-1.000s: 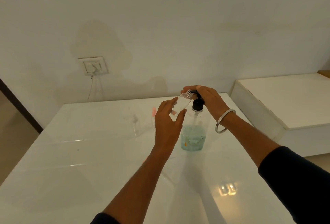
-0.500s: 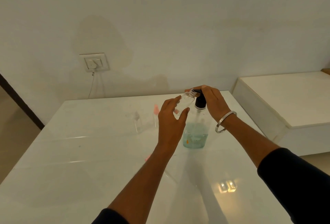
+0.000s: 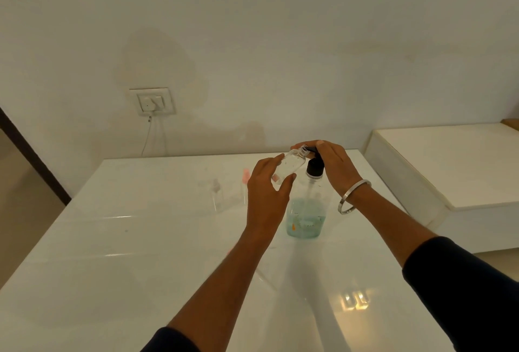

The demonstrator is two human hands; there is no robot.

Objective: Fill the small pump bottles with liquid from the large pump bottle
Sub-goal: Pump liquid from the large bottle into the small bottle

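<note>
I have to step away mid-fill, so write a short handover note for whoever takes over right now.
Left hand holds a small clear bottle tilted, its open neck at the pump's spout.
Right hand rests on the large pump bottle's black pump head; the bottle stands on the white table, under half full of blue liquid.
Done: little visible in the held bottle.
Left: fill it, then the two small bottles standing further left; cap all.
</note>
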